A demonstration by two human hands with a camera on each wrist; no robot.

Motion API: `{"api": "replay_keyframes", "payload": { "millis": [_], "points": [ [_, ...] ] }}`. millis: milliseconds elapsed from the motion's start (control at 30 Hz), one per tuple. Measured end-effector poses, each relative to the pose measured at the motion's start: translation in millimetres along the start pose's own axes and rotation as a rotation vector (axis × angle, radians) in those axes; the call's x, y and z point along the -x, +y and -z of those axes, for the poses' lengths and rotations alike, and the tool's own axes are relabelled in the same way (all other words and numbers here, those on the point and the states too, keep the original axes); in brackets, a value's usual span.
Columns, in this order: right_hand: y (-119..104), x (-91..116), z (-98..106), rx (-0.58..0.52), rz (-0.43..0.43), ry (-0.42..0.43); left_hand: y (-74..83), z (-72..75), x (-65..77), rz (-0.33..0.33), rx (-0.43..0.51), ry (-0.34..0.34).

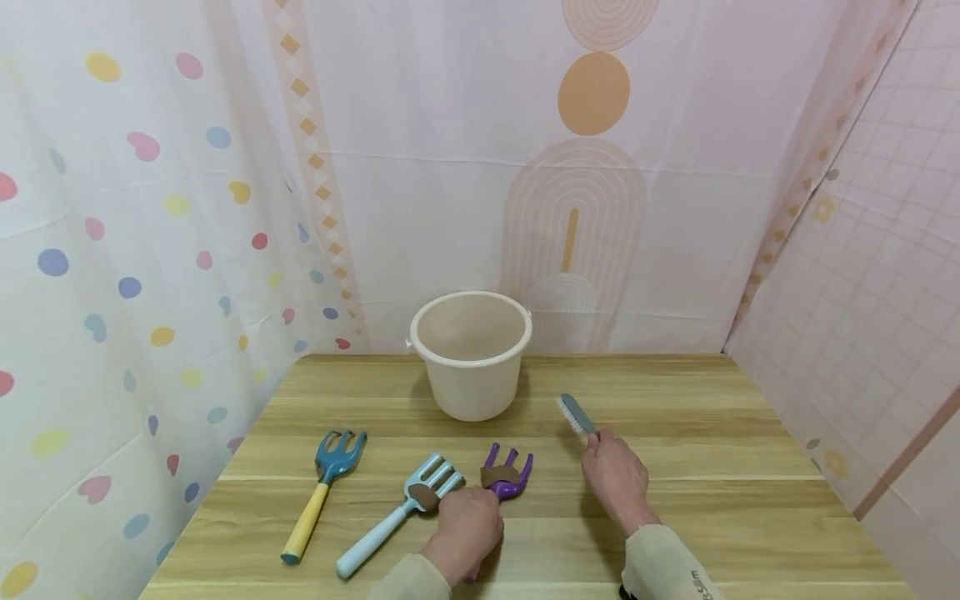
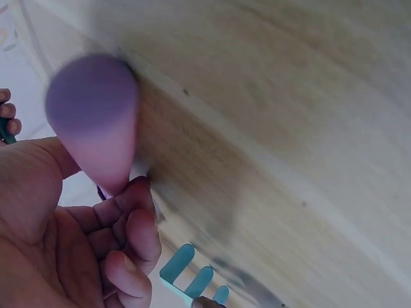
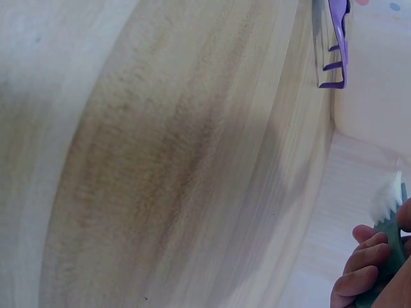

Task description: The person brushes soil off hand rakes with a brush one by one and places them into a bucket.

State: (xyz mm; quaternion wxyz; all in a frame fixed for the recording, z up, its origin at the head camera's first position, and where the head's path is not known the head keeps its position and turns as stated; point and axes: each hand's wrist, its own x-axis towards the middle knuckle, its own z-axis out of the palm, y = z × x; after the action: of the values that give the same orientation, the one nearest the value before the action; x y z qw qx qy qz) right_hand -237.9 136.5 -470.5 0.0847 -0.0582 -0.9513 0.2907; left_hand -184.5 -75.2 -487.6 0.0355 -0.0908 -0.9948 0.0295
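Observation:
My left hand (image 1: 467, 527) grips a purple garden hand fork (image 1: 513, 487) by its pink-and-purple handle (image 2: 96, 106). A brown patch lies across the base of the fork's tines. In my right hand (image 1: 617, 478) is a grey-green brush (image 1: 576, 410) with white bristles (image 3: 388, 200), fingers curled round its handle. The brush is held to the right of the purple fork, apart from it. Just left of my left hand lies a light blue hand fork (image 1: 390, 521) with a brown patch (image 1: 424, 497) at the base of its tines.
A blue hand fork with a yellow handle (image 1: 307, 521) lies at the left of the wooden table (image 1: 705, 433). Behind the tools stands a cream bucket (image 1: 474, 387), close to the back edge. Patterned curtains (image 1: 435, 208) hang behind and at both sides.

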Motion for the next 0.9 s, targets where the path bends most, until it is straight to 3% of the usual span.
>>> {"api": "replay_keyframes", "payload": {
  "millis": [367, 533, 733, 900],
  "points": [
    [0.3, 0.7, 2.5, -0.007, 0.006, 0.013, -8.2, 2.8, -3.4, -0.065, -0.043, 0.21],
    [0.3, 0.8, 2.8, -0.021, -0.001, -0.006, -13.1, 4.6, -5.4, -0.08, 0.021, 0.274],
    [0.2, 1.9, 4.0, -0.032, 0.005, -0.01, -21.8, 4.2, -8.0, -0.119, 0.121, 0.281],
    [0.4, 2.4, 6.1, -0.04, 0.003, -0.011, -28.9, 10.9, -7.9, -0.132, 0.217, 0.215]
  ]
}}
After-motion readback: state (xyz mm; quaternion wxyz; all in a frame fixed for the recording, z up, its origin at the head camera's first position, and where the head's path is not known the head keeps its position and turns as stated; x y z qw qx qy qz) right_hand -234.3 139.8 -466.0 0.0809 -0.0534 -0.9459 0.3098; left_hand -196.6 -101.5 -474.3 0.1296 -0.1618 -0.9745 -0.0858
